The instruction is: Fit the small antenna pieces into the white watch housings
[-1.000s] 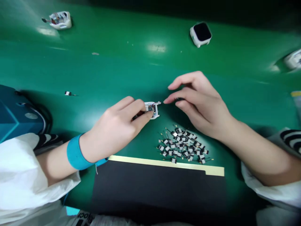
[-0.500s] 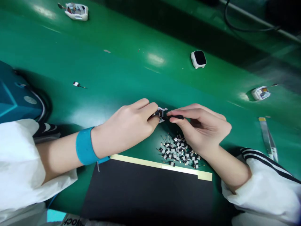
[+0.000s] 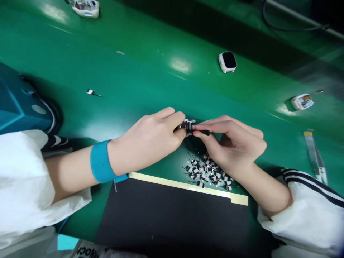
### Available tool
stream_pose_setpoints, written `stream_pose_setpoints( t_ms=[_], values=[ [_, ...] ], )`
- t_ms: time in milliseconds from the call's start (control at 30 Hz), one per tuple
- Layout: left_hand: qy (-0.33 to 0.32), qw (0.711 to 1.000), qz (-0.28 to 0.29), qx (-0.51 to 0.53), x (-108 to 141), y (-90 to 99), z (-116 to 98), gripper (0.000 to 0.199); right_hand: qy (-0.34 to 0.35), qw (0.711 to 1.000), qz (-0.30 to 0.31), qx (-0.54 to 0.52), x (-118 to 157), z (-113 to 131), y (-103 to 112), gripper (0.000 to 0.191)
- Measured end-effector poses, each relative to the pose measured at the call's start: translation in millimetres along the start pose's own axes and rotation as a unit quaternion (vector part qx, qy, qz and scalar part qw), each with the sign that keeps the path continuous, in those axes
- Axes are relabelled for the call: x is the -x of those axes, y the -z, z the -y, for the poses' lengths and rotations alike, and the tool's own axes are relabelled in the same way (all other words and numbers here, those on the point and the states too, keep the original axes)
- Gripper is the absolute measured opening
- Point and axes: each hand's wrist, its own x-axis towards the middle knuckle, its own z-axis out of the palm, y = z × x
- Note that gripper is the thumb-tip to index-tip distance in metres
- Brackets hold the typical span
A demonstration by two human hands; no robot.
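My left hand (image 3: 150, 138) is shut on a small white watch housing (image 3: 187, 126) with a circuit board inside, and my fingers hide much of it. My right hand (image 3: 231, 143) pinches a small black part (image 3: 204, 132) between thumb and forefinger, its tip against the housing. Exactly how they meet is hidden by my fingertips. Just below my right hand lies a loose pile of small black-and-white components (image 3: 206, 172) with thin gold-tipped wires.
The green bench (image 3: 134, 71) holds a finished white watch (image 3: 227, 61), open housings (image 3: 86, 8) (image 3: 302, 101), one loose component (image 3: 92, 92) and tweezers (image 3: 315, 157). A black mat (image 3: 172, 215) with a cream edge lies near me. A teal object (image 3: 18, 104) stands at left.
My right hand has closed from open fingers onto the black part and come to the housing. My hands have drawn together, and the view has tilted and shifted.
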Motion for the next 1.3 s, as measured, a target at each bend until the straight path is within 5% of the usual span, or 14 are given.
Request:
stream_pose_setpoints(
  t_ms=[433, 633, 933, 1133, 1300],
  values=[
    [0.026, 0.999, 0.039, 0.014, -3, 0.6, -1, 0.029, -0.012, 1.0, 0.012, -0.021, 4, -12, -5, 0.009],
    [0.035, 0.998, 0.055, 0.024, -3, -0.3, -2, 0.033, 0.041, 0.998, 0.0, -0.047, -1, -17, -7, 0.016],
    [0.009, 1.0, -0.005, -0.007, 0, -3.0, -1, 0.032, 0.055, 0.998, 0.012, -0.008, -2, -15, -8, 0.013],
    [0.017, 1.0, -0.006, -0.004, 0, 0.1, -3, 0.026, -0.096, 0.985, -0.027, -0.141, 1, -12, -8, 0.01],
    [0.022, 0.999, -0.023, 0.009, -2, -0.6, -2, 0.024, -0.132, 0.975, -0.02, -0.179, 3, -15, -7, 0.011]
  ],
)
